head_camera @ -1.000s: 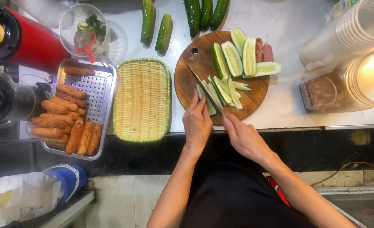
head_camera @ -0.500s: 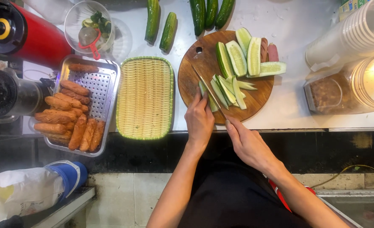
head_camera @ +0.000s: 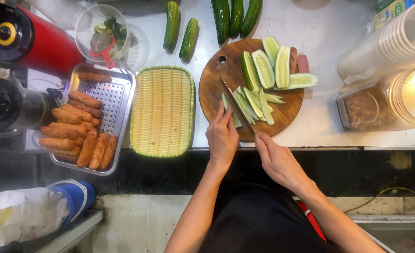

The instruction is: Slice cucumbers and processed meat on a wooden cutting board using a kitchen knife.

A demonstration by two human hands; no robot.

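White surface (head_camera: 320, 126) carries a round wooden board (head_camera: 212, 89) of pale green cucumber spears (head_camera: 252, 104); left hand (head_camera: 221, 138) presses one flat, right hand (head_camera: 278, 159) grip closed round a knife (head_camera: 235, 105).

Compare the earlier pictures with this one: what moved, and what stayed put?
Little changed. The left hand stays on the cucumber strips and the right hand keeps the knife on them, blade hardly shifted. Board, basket and sausage tray stayed put.

The knife (head_camera: 238, 107) now lies steeper across the cucumber strips (head_camera: 252, 103); the left hand (head_camera: 222, 136) has shifted slightly along the strip, and the right hand (head_camera: 278, 159) has drawn back.
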